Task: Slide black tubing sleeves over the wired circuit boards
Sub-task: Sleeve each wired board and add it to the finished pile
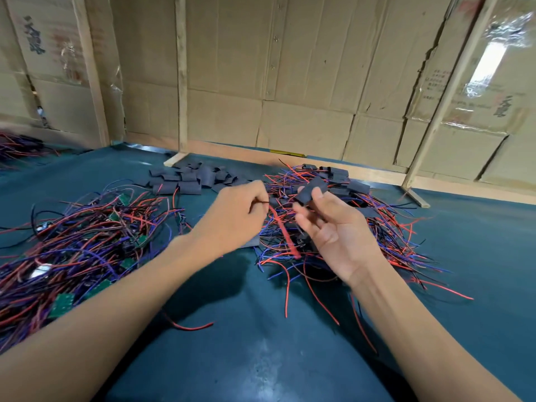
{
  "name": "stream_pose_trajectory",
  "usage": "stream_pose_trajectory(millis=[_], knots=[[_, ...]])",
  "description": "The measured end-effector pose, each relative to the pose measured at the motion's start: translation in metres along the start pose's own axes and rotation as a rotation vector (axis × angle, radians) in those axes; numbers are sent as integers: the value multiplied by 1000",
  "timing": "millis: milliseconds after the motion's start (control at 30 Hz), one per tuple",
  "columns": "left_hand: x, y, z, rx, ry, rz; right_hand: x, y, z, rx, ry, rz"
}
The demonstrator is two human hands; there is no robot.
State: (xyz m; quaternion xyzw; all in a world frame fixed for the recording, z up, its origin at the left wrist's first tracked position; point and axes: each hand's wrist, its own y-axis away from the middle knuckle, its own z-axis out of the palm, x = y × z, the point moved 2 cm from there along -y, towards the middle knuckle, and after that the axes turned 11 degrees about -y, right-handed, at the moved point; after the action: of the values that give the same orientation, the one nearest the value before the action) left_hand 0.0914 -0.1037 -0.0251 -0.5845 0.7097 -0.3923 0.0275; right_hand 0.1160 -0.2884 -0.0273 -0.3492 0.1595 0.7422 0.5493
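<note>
Because the left hand [235, 210], just left of centre frame, only pinches thin wire ends [262, 201] between curled fingertips, the likeliest slip, as I judge it, is the wires sliding out of that light pinch, or snagging on the loose strands below, before the board can be drawn into the tube. At the far left of the frame lies a heap of unsleeved boards [72, 256], small green circuit boards tangled in red, blue and black leads, and a pull on one lead could drag several neighbours along. Above centre left, a stack of spare black sleeves [185, 178] rests flat on the green table mat [261, 358]; they look flattened, so a mouth may need opening before a board will enter. Right of centre, the right hand [333, 227] is turned palm-up, its thumb and forefinger holding one black sleeve [311, 191], the other fingers loosely spread; whether a board already sits inside cannot be told. The sleeve is matte, dark and short, and looks soft enough to buckle if pushed crookedly. Beneath and to the right of it spreads the pile of sleeved pieces [348, 216], wires fanning outward, where a dropped piece could easily get lost.
</note>
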Motion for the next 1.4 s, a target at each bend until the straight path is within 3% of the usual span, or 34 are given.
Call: stream_pose_trajectory(millis=[167, 333, 533, 767, 833, 933, 1033, 1400], knots=[[-7, 14, 7, -1, 125, 58, 6, 0, -4, -12, -1, -22], [-8, 25, 16, -185, -193, 189, 5, -2, -10, 59, -5, -68], [-6, 24, 18, -179, 50, 185, 6, -2, -12, 68, 12, -69], [4, 30, 13, -219, -134, 209, 9, 0, -9, 40, 53, -81], [7, 29, 11, -181, -66, 229, 9, 1, -10, 50, 56, -73], [12, 27, 8, 24, 121, 234, 8, 1, -9, 55, 50, -65], [12, 26, 9, 171, 207, 126, 8, 2, -8, 10, 51, -54], [12, 26, 9, 254, 375, -77, 9, 1, -7, -79, -18, -56]])
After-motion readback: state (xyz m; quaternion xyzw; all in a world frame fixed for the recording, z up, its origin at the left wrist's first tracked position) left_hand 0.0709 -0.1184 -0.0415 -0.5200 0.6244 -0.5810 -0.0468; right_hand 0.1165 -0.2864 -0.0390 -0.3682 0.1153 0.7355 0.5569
